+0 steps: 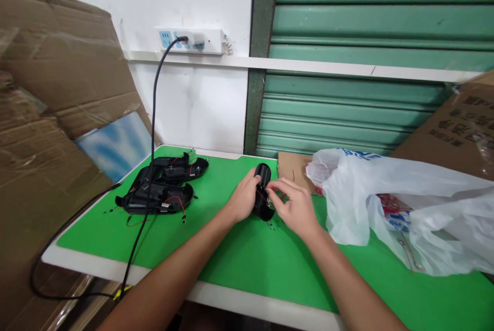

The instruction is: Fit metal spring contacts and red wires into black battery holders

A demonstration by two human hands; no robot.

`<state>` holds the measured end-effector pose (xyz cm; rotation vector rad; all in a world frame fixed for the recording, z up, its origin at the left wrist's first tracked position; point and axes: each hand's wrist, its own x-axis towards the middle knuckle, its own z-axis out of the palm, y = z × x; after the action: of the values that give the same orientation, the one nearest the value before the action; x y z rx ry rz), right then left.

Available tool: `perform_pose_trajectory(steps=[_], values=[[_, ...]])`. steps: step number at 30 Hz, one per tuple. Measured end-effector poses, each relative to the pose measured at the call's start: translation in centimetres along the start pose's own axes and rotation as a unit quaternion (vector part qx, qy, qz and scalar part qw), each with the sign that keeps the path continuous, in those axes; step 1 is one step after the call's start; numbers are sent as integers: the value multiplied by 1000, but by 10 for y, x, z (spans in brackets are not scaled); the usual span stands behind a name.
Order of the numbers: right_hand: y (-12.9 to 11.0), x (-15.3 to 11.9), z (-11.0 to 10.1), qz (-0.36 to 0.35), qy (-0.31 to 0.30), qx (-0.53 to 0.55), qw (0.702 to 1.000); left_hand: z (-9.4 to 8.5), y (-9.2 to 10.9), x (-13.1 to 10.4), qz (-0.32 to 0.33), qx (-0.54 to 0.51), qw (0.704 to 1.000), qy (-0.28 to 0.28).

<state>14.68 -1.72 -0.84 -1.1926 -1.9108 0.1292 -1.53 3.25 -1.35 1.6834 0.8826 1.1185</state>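
Black housing: one curved plastic shell (263,172), carrying thin wires, held upright over the green mat (250,256); every place below is told from this shell.
Left hand: at the shell's left side (244,196), gripping it, thumb toward the front.
Right hand: at its right side (295,203), thumb and forefinger in a narrow pinch against its middle; I cannot tell whether a wire sits between them.
Other housings: a cluster of similar black shells (133,201) lying well to its left, red wires (178,198) trailing.
Cardboard piece: flat, just beyond it to the right (287,163).
Plastic bag: whitish, crumpled, farther right (347,212).
Black cable: left of it (154,109), hanging from a power strip (213,42) on the wall behind.
Shutter: green, ribbed, behind and to the right (347,97).
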Motion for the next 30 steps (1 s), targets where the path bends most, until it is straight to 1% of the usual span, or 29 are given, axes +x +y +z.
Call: perform_pose_trajectory(steps=[6,9,11,13,16,18,20,23,26,30], values=[[4,-3,4,-1,-7,-1,1000,-1,5,-5,-6,19,1000,0],[0,-1,2,18,4,28,999,-2,5,-4,6,10,1000,4],[-2,1,-2,48,19,78,996,-1,3,0,18,-43,999,18],[0,4,-6,88,36,154,984,-1,1,5,5,-142,990,24],[7,8,-10,149,71,279,946,1,3,8,-64,-293,954,1],[11,9,-10,186,75,330,922,2,8,7,-98,-338,936,-12],[12,10,-7,218,55,345,912,2,12,4,-101,-342,934,-12],[9,9,-1,246,15,328,912,2,13,3,-69,-325,943,-19],[9,8,3,254,-3,316,914,2,11,3,-45,-297,953,-26],[12,6,3,253,-18,318,913,3,7,3,-48,-294,954,-43]])
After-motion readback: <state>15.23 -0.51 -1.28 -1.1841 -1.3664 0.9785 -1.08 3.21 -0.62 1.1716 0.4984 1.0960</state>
